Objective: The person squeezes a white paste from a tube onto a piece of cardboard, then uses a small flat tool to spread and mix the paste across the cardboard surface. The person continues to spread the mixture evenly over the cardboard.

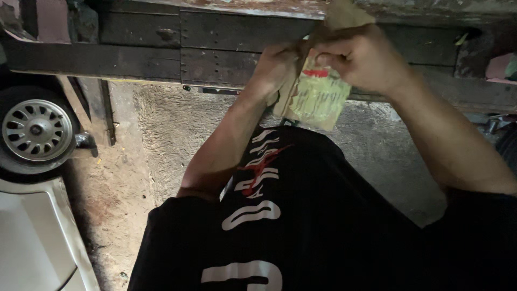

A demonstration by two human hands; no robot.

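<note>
Both my hands are raised in front of my chest against the edge of a dark wooden workbench. Between them is a small cardboard box, brown with a pale yellow-green printed face and a red mark. My left hand grips the box's left side. My right hand pinches its upper flap, which stands up brown and torn-looking. I cannot see what is inside the box. My black shirt with white and red print fills the lower part of the view.
A car wheel with a silver hubcap and a pale car body panel are at the left. Rough concrete floor lies below the bench. A metal bracket hangs by the bench leg.
</note>
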